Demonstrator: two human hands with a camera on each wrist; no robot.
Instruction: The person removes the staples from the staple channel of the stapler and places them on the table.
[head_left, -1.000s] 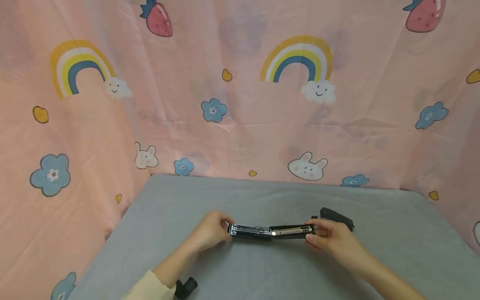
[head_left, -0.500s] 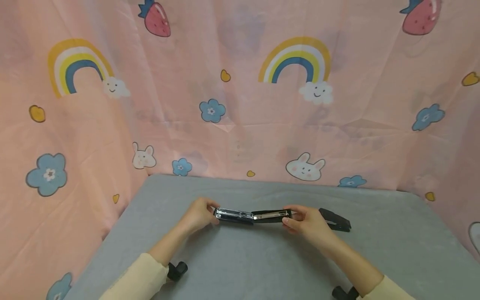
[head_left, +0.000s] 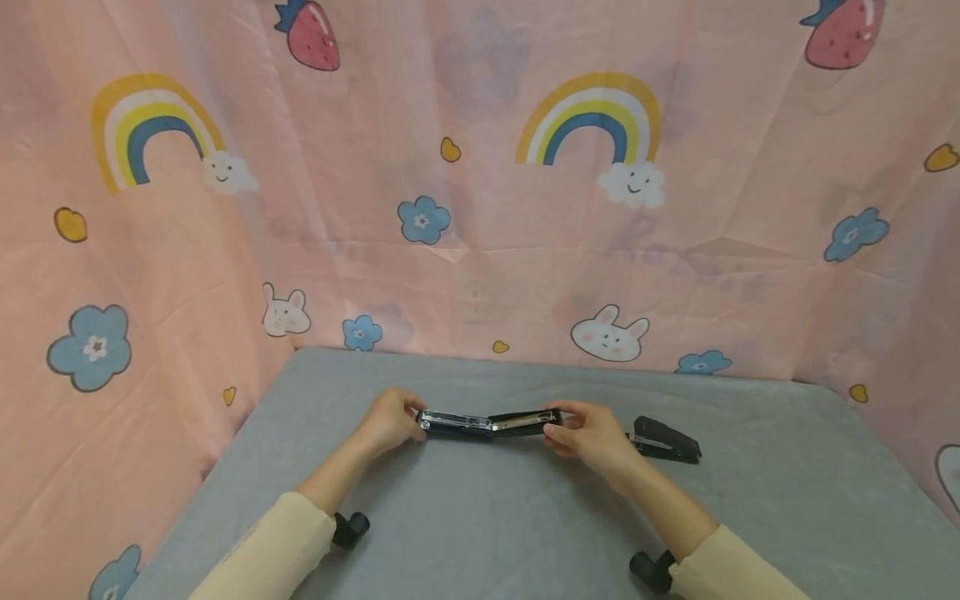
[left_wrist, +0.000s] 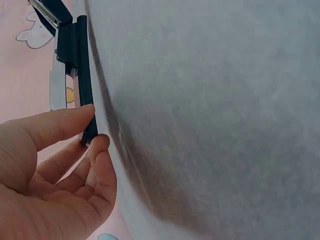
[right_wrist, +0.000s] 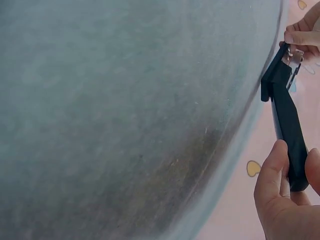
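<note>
A black stapler is spread wide at its hinge, its metal inner tracks facing up in the head view. My left hand pinches its left end between thumb and fingers. At the other end, my right hand grips the tip of the other arm. Seen from the left wrist, the stapler is held above the cloth by the fingertips of the left hand. The right wrist view has the right hand around the stapler's near end. A second black stapler lies just right of my right hand.
Grey cloth covers the table. A pink patterned curtain hangs behind it and along the sides. Black wrist mounts stick out near both cream sleeves.
Both hands have carried the spread stapler left and farther back over the table. The second stapler has come more fully into sight beside the right hand.
</note>
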